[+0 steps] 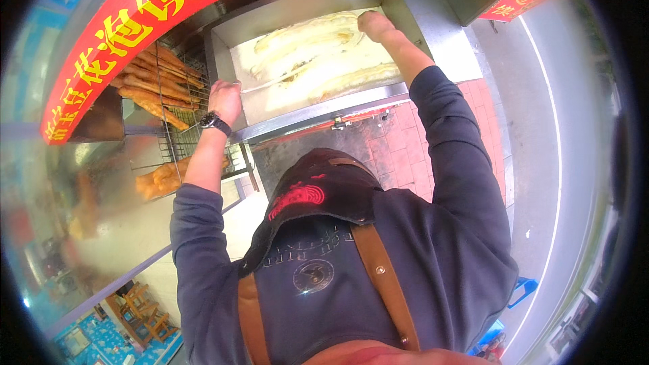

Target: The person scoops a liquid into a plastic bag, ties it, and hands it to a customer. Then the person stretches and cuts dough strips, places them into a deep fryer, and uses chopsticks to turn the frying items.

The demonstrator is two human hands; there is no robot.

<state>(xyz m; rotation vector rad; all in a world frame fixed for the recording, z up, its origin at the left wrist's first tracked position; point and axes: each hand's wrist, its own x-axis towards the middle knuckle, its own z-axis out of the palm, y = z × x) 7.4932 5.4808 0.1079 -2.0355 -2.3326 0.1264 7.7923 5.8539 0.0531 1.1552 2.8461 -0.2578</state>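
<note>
My left hand (226, 100), with a dark wristwatch on its wrist, is at the left rim of a steel frying vat (324, 109). It grips a long pale stick (274, 81), which looks like a cooking chopstick and reaches into the foamy oil. Several long pale dough strips (304, 43) float there, some lightly browned. Over the vat's far right part is my right hand (376, 25), its fingers curled. A thin pale piece shows just under those fingers; whether the hand holds it is unclear.
Browned fried dough sticks (162, 81) lie on a wire rack (175, 137) left of the vat, with more fried pieces (165, 177) nearer me. A red banner (121, 25) bearing writing curves across the far side. Below the vat's front is a valve (340, 122). A road (537, 111) runs at right.
</note>
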